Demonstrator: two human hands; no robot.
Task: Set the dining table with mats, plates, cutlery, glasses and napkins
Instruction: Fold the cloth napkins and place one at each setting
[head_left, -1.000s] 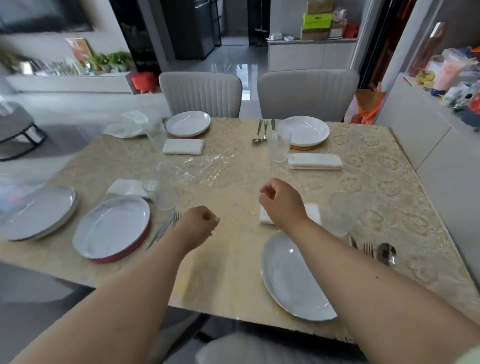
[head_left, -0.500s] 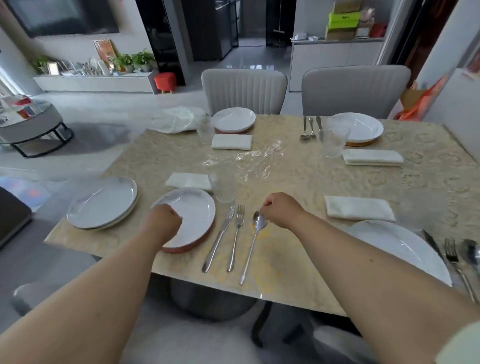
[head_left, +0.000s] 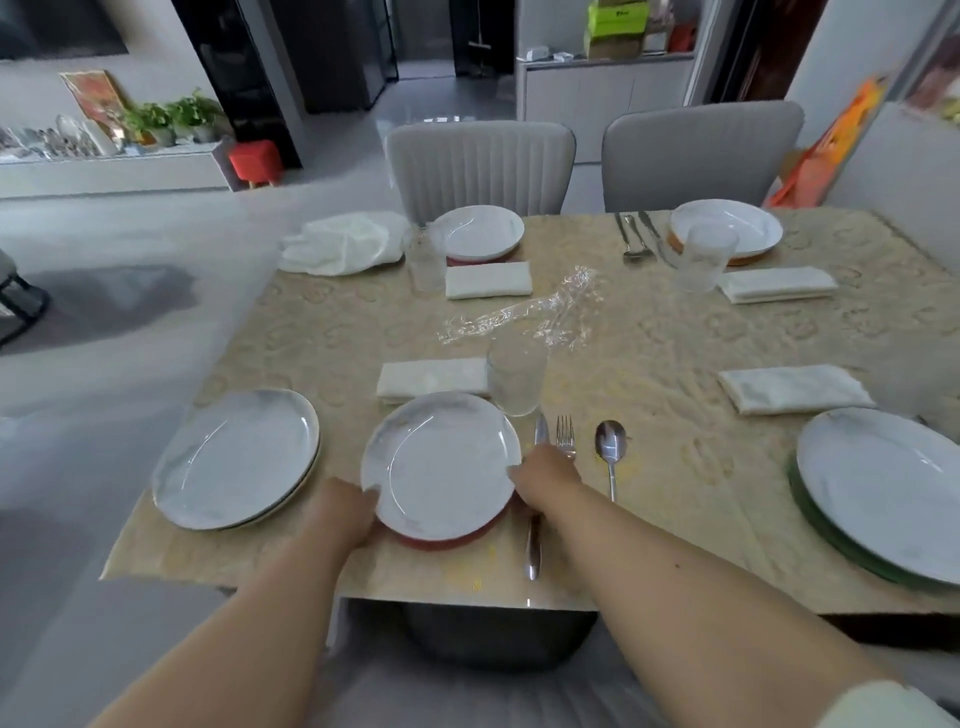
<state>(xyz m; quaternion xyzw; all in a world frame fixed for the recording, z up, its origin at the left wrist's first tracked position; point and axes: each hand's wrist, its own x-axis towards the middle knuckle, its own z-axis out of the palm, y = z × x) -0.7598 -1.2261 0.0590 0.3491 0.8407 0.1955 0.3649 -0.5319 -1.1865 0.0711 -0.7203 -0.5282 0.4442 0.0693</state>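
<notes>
Hands grip one round white plate (head_left: 441, 460) on a red mat (head_left: 452, 538) at the table's (head_left: 675, 353) near edge: left hand (head_left: 345, 512) and right hand (head_left: 545, 480) curl on opposite rims. Five plate settings, four folded white napkins (head_left: 431, 379), three clear glasses (head_left: 517, 382) show.

A single head-worn wide-angle view looks forward and steeply down from above the near edge of the counter (head_left: 675, 353). It sits close over the left hand (head_left: 345, 512) and right hand (head_left: 545, 473), forearms rising from the bottom edge. Beyond the hands the view faces two chairs (head_left: 480, 161) and the room behind, bowed at the edges.
</notes>
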